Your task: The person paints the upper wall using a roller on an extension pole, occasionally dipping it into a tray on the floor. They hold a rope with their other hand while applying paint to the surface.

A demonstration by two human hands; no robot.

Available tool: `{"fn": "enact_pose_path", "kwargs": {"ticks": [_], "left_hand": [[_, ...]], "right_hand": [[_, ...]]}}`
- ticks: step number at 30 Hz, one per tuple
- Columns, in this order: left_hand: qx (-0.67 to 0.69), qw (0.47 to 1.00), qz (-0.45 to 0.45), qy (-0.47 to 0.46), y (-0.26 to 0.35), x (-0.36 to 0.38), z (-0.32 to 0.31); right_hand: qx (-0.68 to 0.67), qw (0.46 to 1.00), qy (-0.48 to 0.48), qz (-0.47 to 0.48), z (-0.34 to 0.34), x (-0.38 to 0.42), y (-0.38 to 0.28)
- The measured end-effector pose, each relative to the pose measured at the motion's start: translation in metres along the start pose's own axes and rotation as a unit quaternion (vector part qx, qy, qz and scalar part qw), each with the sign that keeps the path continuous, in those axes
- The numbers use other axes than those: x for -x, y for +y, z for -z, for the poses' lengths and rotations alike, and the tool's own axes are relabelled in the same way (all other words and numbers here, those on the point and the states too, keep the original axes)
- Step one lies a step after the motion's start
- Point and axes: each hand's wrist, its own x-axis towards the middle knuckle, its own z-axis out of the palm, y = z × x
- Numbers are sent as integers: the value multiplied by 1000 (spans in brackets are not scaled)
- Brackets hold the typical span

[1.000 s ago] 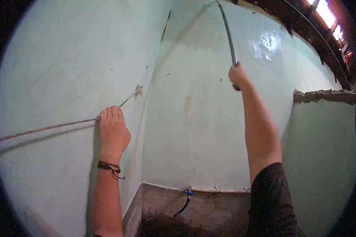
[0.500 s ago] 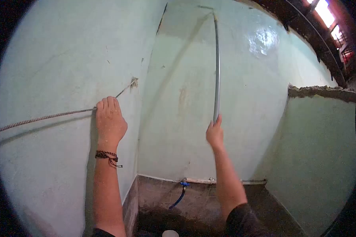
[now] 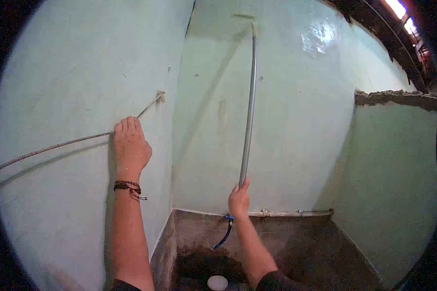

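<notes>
A twisted rope (image 3: 58,145) runs across the left wall to a rough spot near the corner. My left hand (image 3: 130,145), with a dark braided bracelet at the wrist, is closed round the rope beside the wall. My right hand (image 3: 239,199) grips the lower end of a long grey pole (image 3: 250,106), which rises nearly upright before the back wall. At its top is a pale yellowish fitting with a thin head (image 3: 244,16) close to the upper wall. The pole casts a slanted shadow on the wall.
A pale pipe (image 3: 286,213) runs low along the back wall, with a blue valve (image 3: 229,217) and a dark blue hose (image 3: 223,238). A white round object (image 3: 217,282) lies below. A lower green partition (image 3: 388,165) with a broken top edge stands right.
My right hand has moved down and left with the pole, whose top now sits lower and further left. My left hand stays on the rope. The view has shifted slightly.
</notes>
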Motion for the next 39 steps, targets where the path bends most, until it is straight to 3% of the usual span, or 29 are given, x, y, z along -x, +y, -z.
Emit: {"fn": "enact_pose_path", "kwargs": {"ticks": [4,10,13,16,20,21,23,26,28,29,31,33,39], "left_hand": [[-17,1000,-11,-14,-2,2,1],[25,999,3,-37,-2,1,3],[29,999,2,-27,0,0,3],[10,999,5,-47,2,0,4],[1,1000,-13,-5,0,4,1],[-1,1000,-20,8,-1,4,-3],[-3,999,-29,24,1,3,-5],[-7,999,-25,29,5,2,0],[59,996,34,-58,12,-2,10],[60,996,33,-57,17,-1,8],[63,989,7,136,31,8,-2],[219,966,17,135,68,24,-11],[557,825,-2,-95,198,69,-5]], "right_hand": [[-4,1000,14,20,-1,1,-22],[-39,989,66,124,72,-172,-128],[-29,994,53,95,99,-208,-140],[-17,990,66,125,94,-179,-103],[9,999,-7,47,43,-82,-1],[2,998,18,58,31,-51,25],[25,999,-36,-8,27,5,56],[13,999,-41,-19,22,52,90],[-70,995,-62,30,26,63,98],[-70,995,-61,30,31,64,95],[-274,956,-107,9,45,64,87],[-309,943,-126,3,54,60,82],[-315,935,-159,-27,93,82,60]]}}
